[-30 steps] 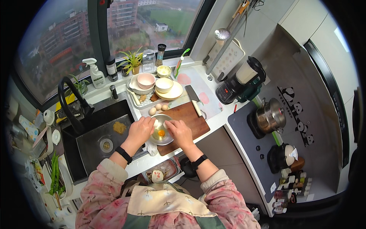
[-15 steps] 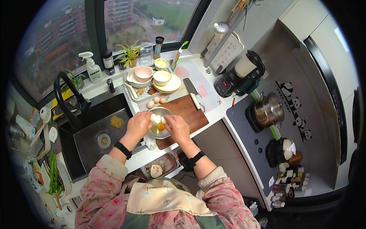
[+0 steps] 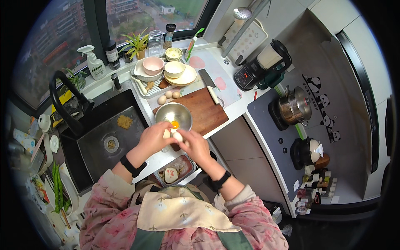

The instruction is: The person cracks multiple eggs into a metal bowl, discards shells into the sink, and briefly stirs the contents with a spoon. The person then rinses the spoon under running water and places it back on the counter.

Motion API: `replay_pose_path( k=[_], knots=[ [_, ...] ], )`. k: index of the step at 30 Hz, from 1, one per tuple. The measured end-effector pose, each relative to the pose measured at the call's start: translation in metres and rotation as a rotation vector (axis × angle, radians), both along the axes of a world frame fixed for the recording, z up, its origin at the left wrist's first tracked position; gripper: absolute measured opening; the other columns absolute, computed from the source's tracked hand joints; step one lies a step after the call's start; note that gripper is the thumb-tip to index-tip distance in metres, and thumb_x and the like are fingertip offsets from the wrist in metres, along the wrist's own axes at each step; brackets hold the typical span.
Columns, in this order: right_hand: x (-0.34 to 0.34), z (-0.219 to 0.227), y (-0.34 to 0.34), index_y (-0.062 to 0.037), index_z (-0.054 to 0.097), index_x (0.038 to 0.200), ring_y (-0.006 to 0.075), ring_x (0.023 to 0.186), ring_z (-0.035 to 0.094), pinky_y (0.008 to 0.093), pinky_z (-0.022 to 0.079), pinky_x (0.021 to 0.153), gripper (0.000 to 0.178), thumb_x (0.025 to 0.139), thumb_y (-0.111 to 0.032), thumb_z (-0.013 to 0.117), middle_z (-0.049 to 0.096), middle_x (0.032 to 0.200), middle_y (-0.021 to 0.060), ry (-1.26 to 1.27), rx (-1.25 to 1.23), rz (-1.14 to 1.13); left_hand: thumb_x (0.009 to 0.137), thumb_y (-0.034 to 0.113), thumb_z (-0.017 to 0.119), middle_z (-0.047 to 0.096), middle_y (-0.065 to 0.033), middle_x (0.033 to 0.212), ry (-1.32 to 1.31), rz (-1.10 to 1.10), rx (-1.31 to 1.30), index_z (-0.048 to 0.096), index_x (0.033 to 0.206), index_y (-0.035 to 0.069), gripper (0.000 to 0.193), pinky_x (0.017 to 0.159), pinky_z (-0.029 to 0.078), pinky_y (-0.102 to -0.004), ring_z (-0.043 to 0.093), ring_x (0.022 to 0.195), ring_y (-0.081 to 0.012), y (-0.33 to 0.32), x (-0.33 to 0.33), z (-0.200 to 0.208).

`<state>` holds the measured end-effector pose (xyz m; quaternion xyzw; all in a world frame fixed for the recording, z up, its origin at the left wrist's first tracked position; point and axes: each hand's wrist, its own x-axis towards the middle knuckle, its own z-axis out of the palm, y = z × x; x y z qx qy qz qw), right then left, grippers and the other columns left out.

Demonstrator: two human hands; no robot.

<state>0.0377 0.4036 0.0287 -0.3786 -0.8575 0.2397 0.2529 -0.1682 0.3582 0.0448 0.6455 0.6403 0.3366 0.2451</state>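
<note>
- Left hand (image 3: 153, 138): I am seeing it curling at the frame's centre, over the bowl's lower rim, fingertips nearly meeting and pinching a shell half (image 3: 167, 133).
- Right hand (image 3: 197, 146): just right of the other, its fingers bending close together and gripping a second shell half (image 3: 178, 137). Fingers are covering much of both pieces, so I am judging their outlines only roughly.
- Steel bowl (image 3: 168, 110): sitting just left of centre, over the left end of the wooden cutting board (image 3: 208, 109); a yolk (image 3: 175, 124) is showing near its lower rim.
- Handling, shells: I am expecting them to be very light, stiff, thin and brittle, with slick wet insides; dry outer curves are offering the best hold, fingertips pressing gently, away from broken edges.
- Handling, bowl: I am reckoning it light, smooth and inclined to slide; its rim is giving the surest grip.
- Whole eggs (image 3: 168, 94): three, lying in a row above the bowl; fragile, probably wanting a loose grasp round the middle.
- Cleaver (image 3: 207, 80): lying at the board's upper right, pale handle pointing down the frame.
- Sink (image 3: 93, 146): filling the left of the frame, brownish matter lying inside.
</note>
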Motion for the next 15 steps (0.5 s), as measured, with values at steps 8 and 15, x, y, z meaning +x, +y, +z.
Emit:
replay_pose_path(
  k=[8, 15],
  knots=[
    [0.044, -0.047, -0.073, -0.014, 0.07, 0.122, 0.0336, 0.096, 0.07, 0.0418, 0.057, 0.081, 0.043, 0.081, -0.021, 0.08, 0.073, 0.101, 0.0129, -0.242, -0.239, 0.03, 0.093, 0.021, 0.075, 0.068, -0.0034, 0.095, -0.841, 0.081, -0.387, 0.066, 0.11, 0.007, 0.024, 0.061, 0.053, -0.0253, 0.067, 0.086, -0.0105, -0.001, -0.024, -0.028],
    [0.046, -0.076, -0.066, -0.0134, 0.07, 0.125, 0.0302, 0.089, 0.071, 0.0369, 0.057, 0.08, 0.05, 0.08, -0.03, 0.085, 0.074, 0.096, 0.0117, -0.231, -0.287, 0.039, 0.099, 0.02, 0.059, 0.066, -0.0115, 0.111, -1.492, 0.23, -0.629, 0.057, 0.127, 0.001, 0.033, 0.06, 0.057, -0.0263, 0.069, 0.093, -0.0185, 0.002, -0.041, -0.059]
  ],
)
